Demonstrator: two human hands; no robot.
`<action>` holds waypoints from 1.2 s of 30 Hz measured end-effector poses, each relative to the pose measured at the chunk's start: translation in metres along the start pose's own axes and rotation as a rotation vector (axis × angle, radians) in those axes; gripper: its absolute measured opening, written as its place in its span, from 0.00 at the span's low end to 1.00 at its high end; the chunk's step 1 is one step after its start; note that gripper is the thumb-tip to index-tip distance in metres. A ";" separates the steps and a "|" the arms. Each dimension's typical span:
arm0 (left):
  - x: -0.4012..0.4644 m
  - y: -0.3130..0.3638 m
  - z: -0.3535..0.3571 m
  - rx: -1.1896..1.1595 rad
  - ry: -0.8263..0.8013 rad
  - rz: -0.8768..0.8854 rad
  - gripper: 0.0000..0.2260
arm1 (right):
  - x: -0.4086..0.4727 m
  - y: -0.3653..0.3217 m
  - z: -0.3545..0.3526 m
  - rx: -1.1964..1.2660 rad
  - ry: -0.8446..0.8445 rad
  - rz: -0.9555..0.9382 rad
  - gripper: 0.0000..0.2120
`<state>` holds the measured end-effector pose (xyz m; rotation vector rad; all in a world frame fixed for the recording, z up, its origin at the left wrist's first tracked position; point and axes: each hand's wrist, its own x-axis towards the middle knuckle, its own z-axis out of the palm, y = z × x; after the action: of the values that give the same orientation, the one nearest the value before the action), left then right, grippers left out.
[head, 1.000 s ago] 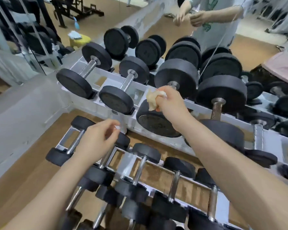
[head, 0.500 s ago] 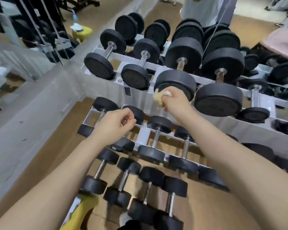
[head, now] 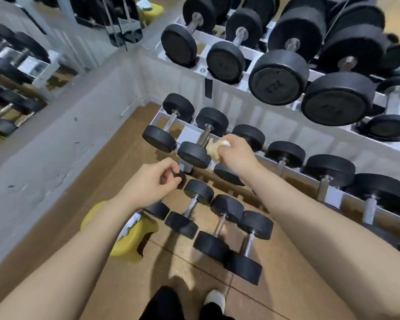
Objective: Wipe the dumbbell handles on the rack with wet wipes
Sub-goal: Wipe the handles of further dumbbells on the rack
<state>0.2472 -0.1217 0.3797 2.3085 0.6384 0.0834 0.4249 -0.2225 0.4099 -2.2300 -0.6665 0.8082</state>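
Note:
A white two-tier rack (head: 231, 83) holds black dumbbells with steel handles. My right hand (head: 238, 155) grips a crumpled, yellowed wet wipe (head: 214, 147). The wipe sits right beside the handle (head: 203, 136) of the second dumbbell from the left on the lower tier (head: 188, 132); I cannot tell if they touch. My left hand (head: 150, 183) hovers lower left with its fingers loosely curled and nothing visible in them. It hangs in front of the far head of a small dumbbell on the floor.
Large dumbbells (head: 278, 77) fill the upper tier. Several small dumbbells (head: 219, 225) lie in a row on the cork floor. A yellow stool (head: 129, 241) stands under my left forearm. A grey wall with mirrors (head: 21, 72) closes the left side. My shoe (head: 215, 299) shows below.
My right hand has carried the wipe down from a big upper-tier dumbbell to the lower tier. My left hand dropped with it, and the view tilted toward the floor.

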 end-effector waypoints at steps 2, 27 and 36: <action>-0.018 -0.005 -0.021 0.039 0.019 -0.003 0.06 | -0.011 -0.017 0.012 -0.021 0.014 -0.037 0.12; -0.053 -0.227 -0.279 0.100 -0.066 0.270 0.06 | -0.045 -0.253 0.240 0.159 0.403 -0.007 0.07; 0.054 -0.250 -0.293 -0.154 -0.112 0.303 0.14 | 0.047 -0.261 0.268 0.179 0.434 -0.083 0.04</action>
<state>0.1188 0.2428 0.4203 2.2251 0.2146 0.1392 0.2094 0.0870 0.4251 -2.1013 -0.4522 0.3100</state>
